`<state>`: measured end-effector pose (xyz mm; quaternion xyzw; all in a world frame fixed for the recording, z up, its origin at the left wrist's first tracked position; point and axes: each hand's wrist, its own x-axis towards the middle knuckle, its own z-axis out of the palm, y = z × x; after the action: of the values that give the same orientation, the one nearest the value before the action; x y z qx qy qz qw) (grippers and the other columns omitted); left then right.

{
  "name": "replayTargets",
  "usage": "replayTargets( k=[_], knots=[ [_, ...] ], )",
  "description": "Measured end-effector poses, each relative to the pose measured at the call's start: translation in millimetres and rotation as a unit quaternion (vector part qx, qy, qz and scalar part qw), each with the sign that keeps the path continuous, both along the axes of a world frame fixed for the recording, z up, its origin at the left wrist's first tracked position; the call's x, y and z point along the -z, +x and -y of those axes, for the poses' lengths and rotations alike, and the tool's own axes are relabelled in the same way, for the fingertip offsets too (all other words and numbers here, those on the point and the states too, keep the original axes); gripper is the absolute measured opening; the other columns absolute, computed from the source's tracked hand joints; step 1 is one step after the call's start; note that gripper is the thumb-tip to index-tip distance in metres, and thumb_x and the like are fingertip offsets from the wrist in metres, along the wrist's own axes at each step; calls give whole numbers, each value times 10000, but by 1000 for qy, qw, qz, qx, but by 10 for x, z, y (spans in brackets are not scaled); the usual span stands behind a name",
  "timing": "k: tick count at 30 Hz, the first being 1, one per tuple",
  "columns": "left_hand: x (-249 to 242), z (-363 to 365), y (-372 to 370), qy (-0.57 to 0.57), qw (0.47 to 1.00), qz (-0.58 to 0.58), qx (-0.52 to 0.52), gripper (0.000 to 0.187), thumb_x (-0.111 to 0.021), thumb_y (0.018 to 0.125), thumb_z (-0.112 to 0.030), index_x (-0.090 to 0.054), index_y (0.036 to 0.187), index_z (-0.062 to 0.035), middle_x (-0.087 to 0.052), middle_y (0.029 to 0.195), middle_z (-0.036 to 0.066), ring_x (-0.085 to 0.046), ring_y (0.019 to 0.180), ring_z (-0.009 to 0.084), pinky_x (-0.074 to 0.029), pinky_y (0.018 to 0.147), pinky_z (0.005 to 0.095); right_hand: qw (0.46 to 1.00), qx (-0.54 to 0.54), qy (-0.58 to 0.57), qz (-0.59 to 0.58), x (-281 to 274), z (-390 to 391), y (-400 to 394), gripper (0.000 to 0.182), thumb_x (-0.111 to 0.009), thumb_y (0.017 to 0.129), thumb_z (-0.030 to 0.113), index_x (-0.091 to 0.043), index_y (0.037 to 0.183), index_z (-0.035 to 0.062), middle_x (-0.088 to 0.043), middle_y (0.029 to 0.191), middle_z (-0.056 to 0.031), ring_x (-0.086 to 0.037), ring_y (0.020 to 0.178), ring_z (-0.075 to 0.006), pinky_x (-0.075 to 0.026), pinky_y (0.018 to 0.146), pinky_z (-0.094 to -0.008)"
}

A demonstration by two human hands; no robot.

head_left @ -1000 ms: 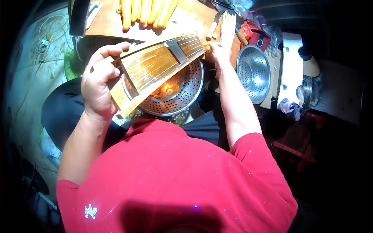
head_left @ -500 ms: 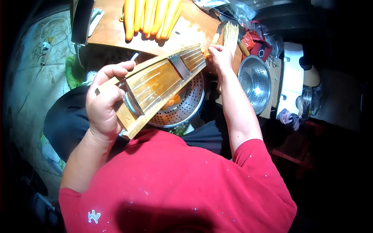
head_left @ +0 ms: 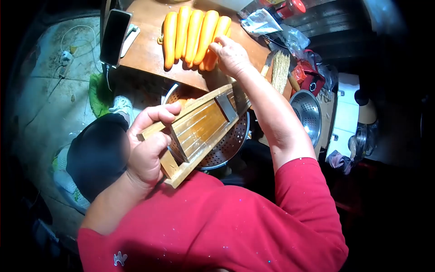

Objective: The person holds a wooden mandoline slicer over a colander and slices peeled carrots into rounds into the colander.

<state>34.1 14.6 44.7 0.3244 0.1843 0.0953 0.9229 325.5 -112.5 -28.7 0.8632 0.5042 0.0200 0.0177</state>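
My left hand [head_left: 152, 145] is wrapped round the near end of a wooden mandoline slicer [head_left: 199, 133], which has a metal blade plate across it. The slicer lies tilted above a metal colander [head_left: 226, 152], hiding much of it; some orange shows inside. Peeled carrots [head_left: 195, 34] lie side by side on the wooden table [head_left: 145, 59]. At the right end of that row, my right hand [head_left: 231, 56] has its curled fingers on a carrot [head_left: 222, 26], partly covering it.
A phone [head_left: 115, 38] stands at the table's left edge. To the right are a hand brush [head_left: 280, 70], a knife [head_left: 266, 65], plastic bags [head_left: 292, 41] and a red-lidded jar [head_left: 292, 8]. A second colander [head_left: 306, 111] sits beyond my right forearm.
My right hand has moved from the slicer's far end, where it was by a small orange piece, up to the carrots. My left hand still holds the slicer. The camera view has shifted.
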Motion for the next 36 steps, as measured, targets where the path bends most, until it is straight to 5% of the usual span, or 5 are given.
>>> replayTargets(
  k=[8,15,20,27,36],
  knots=[
    [24,-8,15,52,999,6,-1,320,-415,692,81,-555,977,41,-561,1170,154,-525,1098,208,-400,982,319,982,-169,-33,83,102,178,240,397,-619,694,81,-581,1086,132,-555,1130,-94,-585,928,-279,-455,791,-366],
    [50,17,49,4,1000,3,1,330,-423,696,80,-555,994,35,-556,1172,156,-539,1061,210,-428,942,305,942,42,334,9,-445,405,18,319,-698,753,76,-585,1051,95,-595,937,-96,-613,838,-240,-494,795,-305],
    [111,29,75,23,1000,12,-2,334,-415,696,29,-523,1011,20,-551,1172,178,-537,1073,266,-430,964,364,722,133,573,-365,-821,887,-532,310,-675,825,22,-546,1105,-8,-608,1009,-62,-602,888,-146,-505,811,-278],
    [20,94,66,32,999,1,2,347,-403,728,-9,-523,1053,2,-566,1167,135,-575,855,194,-491,685,284,699,224,536,-417,-1212,1299,-1417,298,-694,807,102,-572,1047,-26,-639,929,-108,-637,797,-191,-520,769,-303],
    [100,73,75,42,999,-5,-6,368,-388,725,15,-524,1067,25,-566,1139,146,-543,1015,245,-454,934,361,666,249,519,-475,-964,1162,-1692,352,-712,799,208,-596,1070,15,-635,907,-59,-580,772,-142,-428,723,-267]
  ],
)
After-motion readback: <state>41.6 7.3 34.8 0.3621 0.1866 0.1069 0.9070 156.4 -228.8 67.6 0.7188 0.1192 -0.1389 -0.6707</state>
